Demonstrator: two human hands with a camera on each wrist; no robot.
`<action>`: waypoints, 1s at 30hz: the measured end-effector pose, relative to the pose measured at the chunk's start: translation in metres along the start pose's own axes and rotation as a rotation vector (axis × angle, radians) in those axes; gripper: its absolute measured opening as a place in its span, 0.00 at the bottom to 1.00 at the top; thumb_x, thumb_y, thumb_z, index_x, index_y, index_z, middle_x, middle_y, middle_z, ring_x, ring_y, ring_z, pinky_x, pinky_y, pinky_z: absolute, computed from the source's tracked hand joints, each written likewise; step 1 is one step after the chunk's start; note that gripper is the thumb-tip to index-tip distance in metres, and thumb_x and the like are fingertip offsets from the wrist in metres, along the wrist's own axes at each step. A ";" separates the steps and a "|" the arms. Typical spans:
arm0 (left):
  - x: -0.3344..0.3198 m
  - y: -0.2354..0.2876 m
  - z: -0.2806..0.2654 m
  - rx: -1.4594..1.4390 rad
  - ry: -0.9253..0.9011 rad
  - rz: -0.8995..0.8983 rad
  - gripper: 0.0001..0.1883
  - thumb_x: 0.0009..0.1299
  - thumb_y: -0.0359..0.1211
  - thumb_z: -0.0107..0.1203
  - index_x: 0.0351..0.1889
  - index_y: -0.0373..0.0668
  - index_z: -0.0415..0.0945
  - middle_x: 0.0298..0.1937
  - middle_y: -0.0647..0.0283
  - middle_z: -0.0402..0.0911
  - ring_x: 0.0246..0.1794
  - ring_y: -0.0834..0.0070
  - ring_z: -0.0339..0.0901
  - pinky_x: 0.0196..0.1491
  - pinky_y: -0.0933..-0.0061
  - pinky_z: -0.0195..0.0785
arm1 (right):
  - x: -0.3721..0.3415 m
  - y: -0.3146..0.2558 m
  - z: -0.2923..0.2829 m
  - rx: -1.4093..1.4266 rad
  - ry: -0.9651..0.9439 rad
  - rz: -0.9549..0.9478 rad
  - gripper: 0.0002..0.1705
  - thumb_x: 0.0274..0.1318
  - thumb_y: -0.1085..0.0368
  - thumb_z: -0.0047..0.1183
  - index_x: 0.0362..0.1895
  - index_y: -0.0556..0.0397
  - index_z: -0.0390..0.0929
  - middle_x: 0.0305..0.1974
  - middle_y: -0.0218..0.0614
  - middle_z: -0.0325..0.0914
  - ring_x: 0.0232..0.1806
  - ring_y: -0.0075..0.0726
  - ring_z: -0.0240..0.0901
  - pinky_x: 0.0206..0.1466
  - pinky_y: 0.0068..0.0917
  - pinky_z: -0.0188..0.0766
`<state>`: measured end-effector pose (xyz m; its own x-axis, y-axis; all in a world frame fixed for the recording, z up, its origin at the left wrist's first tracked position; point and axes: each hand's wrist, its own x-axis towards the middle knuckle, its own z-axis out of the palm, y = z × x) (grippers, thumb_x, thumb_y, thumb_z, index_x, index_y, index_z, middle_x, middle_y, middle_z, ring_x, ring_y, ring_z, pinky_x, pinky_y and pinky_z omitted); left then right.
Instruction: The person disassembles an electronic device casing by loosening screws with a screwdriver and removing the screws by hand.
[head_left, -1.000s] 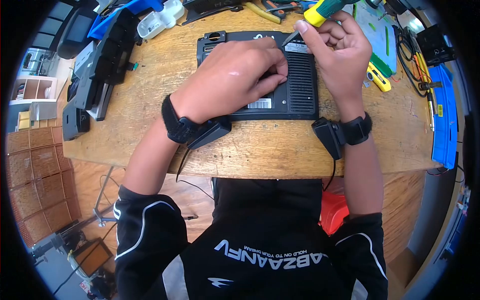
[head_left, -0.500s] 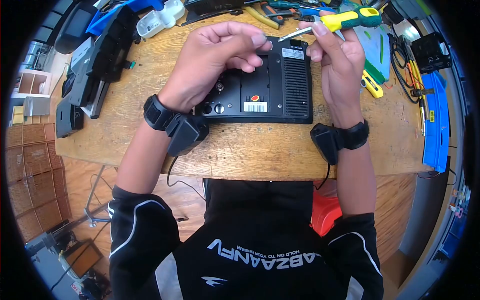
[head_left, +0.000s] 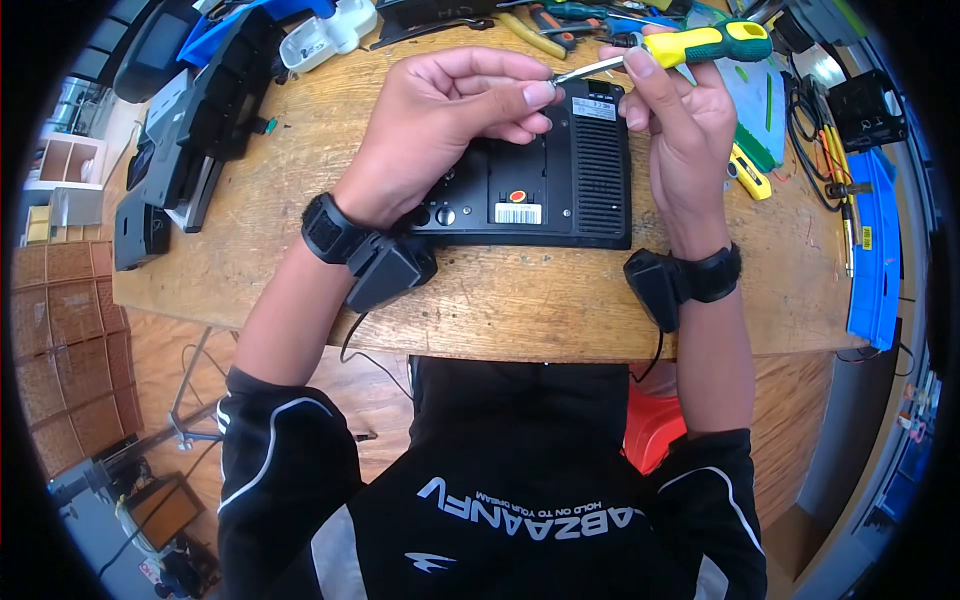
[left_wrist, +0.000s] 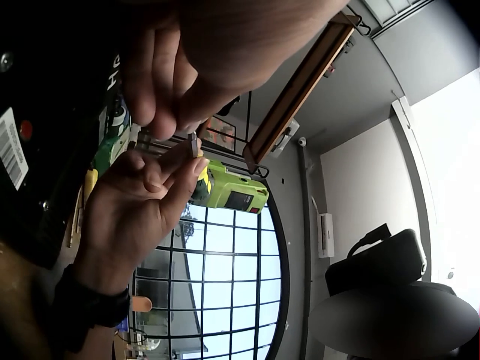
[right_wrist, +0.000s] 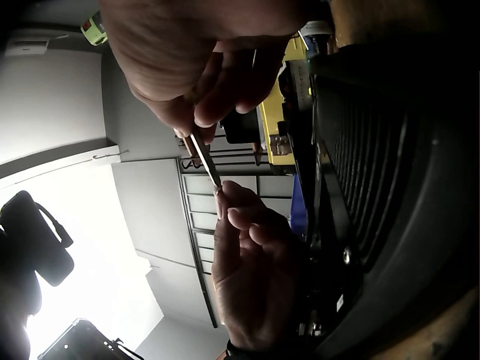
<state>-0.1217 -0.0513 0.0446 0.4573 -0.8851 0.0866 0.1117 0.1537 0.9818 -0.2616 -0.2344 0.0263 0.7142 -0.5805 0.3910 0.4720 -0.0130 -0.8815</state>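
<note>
In the head view my right hand point(head_left: 690, 130) grips a yellow-and-green screwdriver point(head_left: 705, 42), its shaft pointing left. My left hand point(head_left: 450, 120) has thumb and index finger pinched together at the screwdriver's tip, round a tiny screw-like metal piece point(head_left: 553, 82) mostly hidden by the fingertips. Both hands are raised over a black flat device point(head_left: 520, 170) with a ribbed vent panel, a recessed bay and a barcode label. The right wrist view shows the screwdriver shaft point(right_wrist: 204, 157) running from the right fingers to the left fingertips.
Pliers and other hand tools point(head_left: 555, 30) lie at the back of the table. A yellow cutter knife point(head_left: 748, 172) and a blue bin point(head_left: 875, 250) are to the right. Dark equipment cases point(head_left: 215, 110) and a white tray point(head_left: 325, 35) stand at the left.
My left hand has lifted off the device, and its fingertips have come to the screwdriver's tip. The screwdriver has swung from pointing down at the device to lying nearly level.
</note>
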 end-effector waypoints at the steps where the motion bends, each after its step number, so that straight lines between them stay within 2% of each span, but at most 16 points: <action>1: 0.000 0.000 0.000 0.006 0.005 0.006 0.15 0.74 0.30 0.64 0.56 0.37 0.81 0.48 0.56 0.89 0.41 0.78 0.87 0.46 0.79 0.83 | 0.000 0.000 0.000 -0.012 0.000 -0.007 0.19 0.69 0.68 0.60 0.59 0.59 0.70 0.49 0.53 0.86 0.27 0.17 0.68 0.33 0.15 0.67; 7: -0.001 -0.002 0.003 0.096 0.021 0.039 0.15 0.74 0.31 0.65 0.56 0.36 0.81 0.47 0.56 0.89 0.41 0.79 0.87 0.46 0.80 0.83 | 0.000 0.000 0.001 -0.092 0.003 -0.066 0.21 0.66 0.69 0.63 0.58 0.60 0.71 0.47 0.50 0.87 0.26 0.17 0.69 0.31 0.14 0.65; 20: 0.000 -0.003 0.002 0.098 0.021 0.027 0.15 0.76 0.32 0.62 0.57 0.36 0.81 0.48 0.55 0.89 0.39 0.80 0.87 0.43 0.82 0.82 | -0.001 -0.005 0.004 -0.131 0.019 -0.069 0.22 0.66 0.68 0.63 0.60 0.60 0.71 0.46 0.51 0.87 0.26 0.17 0.68 0.30 0.14 0.65; 23: -0.001 -0.002 0.004 0.093 0.024 0.019 0.15 0.76 0.32 0.61 0.57 0.36 0.81 0.48 0.56 0.89 0.39 0.81 0.87 0.43 0.82 0.82 | -0.001 -0.006 0.006 -0.080 0.000 -0.073 0.18 0.66 0.70 0.63 0.56 0.62 0.75 0.44 0.48 0.87 0.28 0.17 0.71 0.33 0.14 0.68; 25: -0.001 0.000 0.004 0.107 0.026 0.009 0.14 0.76 0.32 0.61 0.57 0.36 0.82 0.48 0.56 0.89 0.38 0.81 0.86 0.43 0.82 0.81 | 0.000 -0.005 0.009 -0.064 0.026 -0.097 0.18 0.65 0.73 0.60 0.56 0.63 0.70 0.38 0.36 0.84 0.26 0.16 0.73 0.27 0.11 0.67; 30: -0.001 -0.002 0.004 0.112 0.024 0.011 0.14 0.76 0.32 0.61 0.57 0.36 0.82 0.48 0.57 0.89 0.38 0.82 0.86 0.43 0.83 0.81 | 0.001 -0.009 0.011 -0.074 0.017 -0.056 0.18 0.65 0.73 0.60 0.56 0.63 0.70 0.38 0.37 0.84 0.26 0.16 0.73 0.27 0.11 0.68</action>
<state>-0.1258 -0.0529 0.0437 0.4794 -0.8724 0.0948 0.0081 0.1124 0.9936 -0.2591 -0.2264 0.0373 0.6783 -0.5910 0.4366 0.4712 -0.1061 -0.8756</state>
